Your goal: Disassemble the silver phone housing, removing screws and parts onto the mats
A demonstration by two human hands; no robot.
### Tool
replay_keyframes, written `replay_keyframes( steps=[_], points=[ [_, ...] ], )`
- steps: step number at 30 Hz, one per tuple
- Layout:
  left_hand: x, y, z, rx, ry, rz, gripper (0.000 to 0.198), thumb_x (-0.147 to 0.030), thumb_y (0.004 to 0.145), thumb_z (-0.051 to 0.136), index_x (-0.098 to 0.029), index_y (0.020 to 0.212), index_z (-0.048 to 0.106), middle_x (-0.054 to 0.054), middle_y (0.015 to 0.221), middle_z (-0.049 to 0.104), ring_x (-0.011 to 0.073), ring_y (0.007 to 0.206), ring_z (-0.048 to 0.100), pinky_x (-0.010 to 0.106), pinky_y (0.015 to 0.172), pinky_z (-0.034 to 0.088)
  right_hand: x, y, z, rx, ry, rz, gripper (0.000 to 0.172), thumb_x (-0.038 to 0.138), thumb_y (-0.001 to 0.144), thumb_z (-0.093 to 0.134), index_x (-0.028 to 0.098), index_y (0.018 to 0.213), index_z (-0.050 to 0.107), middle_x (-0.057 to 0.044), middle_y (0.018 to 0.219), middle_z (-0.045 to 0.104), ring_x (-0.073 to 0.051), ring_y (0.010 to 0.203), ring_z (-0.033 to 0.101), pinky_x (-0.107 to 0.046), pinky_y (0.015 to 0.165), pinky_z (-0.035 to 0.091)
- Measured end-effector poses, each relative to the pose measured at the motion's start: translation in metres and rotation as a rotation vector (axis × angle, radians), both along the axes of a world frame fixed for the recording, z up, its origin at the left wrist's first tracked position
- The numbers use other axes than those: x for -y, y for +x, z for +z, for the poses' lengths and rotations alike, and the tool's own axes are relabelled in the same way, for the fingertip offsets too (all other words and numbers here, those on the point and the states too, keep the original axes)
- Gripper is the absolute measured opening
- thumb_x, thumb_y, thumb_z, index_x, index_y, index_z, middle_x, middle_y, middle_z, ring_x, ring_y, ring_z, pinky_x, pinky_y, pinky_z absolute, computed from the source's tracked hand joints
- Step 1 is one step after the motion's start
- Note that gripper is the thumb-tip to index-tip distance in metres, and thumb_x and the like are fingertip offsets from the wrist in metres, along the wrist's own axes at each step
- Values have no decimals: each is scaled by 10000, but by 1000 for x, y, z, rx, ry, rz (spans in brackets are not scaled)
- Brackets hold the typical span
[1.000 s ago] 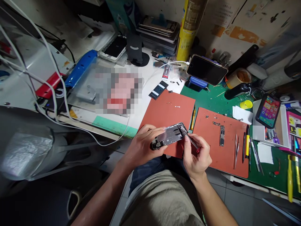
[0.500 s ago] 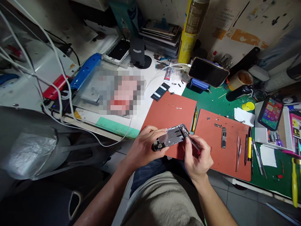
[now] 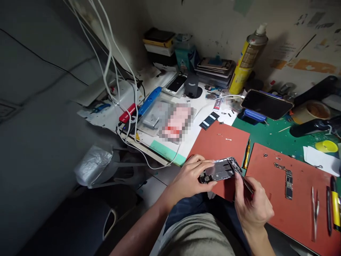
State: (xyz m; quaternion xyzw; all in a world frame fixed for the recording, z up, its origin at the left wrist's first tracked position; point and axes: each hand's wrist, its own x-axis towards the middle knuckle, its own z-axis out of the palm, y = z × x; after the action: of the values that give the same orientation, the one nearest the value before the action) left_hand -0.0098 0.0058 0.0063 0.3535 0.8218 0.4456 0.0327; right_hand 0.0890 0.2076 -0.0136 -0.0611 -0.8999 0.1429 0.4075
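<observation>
Clamping the phone chassis (image 3: 220, 170) in my left hand (image 3: 190, 175), long axis toward my right hand (image 3: 253, 208), fingers pinching a thin tool (image 3: 243, 179).

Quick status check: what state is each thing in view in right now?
phone chassis: open, insides exposed
left hand: gripping phone chassis
right hand: holding thin tool against chassis edge
propped phone: screen dark
spray can: upright
logic board: lying flat on red mat
</observation>
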Motion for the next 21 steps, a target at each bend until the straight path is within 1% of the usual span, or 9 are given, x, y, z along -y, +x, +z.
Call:
replay_keyframes(
  steps=[6,8,12,14,16,18,21],
  points=[
    [2,0,0,37,2,-13,589,-207,819,867,-223,1369,658,82,1266,782,263,1156,657,437,998,601,1,-4,0,-24,-36,30,351,156,904,866,225,1194,681,7,803,733,-153,557,674,-294,571,584],
    [3,0,0,45,-3,-13,586,-214,825,867,-219,1372,657,83,1264,780,260,1157,659,434,1003,602,1,-5,1,-16,-61,49,325,153,912,855,223,1173,676,4,812,729,-149,568,671,-291,579,585],
    [4,-1,-2,24,-1,-10,593,-215,823,867,-216,1376,650,83,1275,778,263,1142,658,441,1003,601,-1,-7,2,9,-120,124,257,145,939,813,222,1127,655,-9,877,739,-163,669,709,-294,634,589],
    [5,-2,-4,8,1,-14,589,-210,826,859,-227,1376,648,84,1290,776,268,1135,661,445,999,600,-1,-9,2,-2,-130,133,262,125,933,815,209,1114,646,-4,867,729,-149,663,694,-277,636,573],
    [6,-3,-5,-2,1,-21,568,-196,842,838,-243,1375,647,84,1294,773,269,1135,666,439,998,597,0,-12,3,-17,-121,119,275,90,923,818,189,1105,638,6,829,706,-124,626,651,-256,626,547],
    [7,-3,-6,-17,-7,-25,530,-180,874,802,-251,1376,645,84,1278,769,263,1140,672,423,998,595,2,-14,6,-12,-126,140,246,53,944,769,174,1102,625,-3,812,684,-123,634,626,-255,632,534],
    [8,-7,-10,-113,-46,-14,443,-182,944,726,-245,1375,646,83,1228,758,250,1128,689,387,980,593,7,-17,10,23,-199,230,177,43,1001,616,171,1122,590,-61,862,677,-179,747,644,-311,681,549]
  ],
)
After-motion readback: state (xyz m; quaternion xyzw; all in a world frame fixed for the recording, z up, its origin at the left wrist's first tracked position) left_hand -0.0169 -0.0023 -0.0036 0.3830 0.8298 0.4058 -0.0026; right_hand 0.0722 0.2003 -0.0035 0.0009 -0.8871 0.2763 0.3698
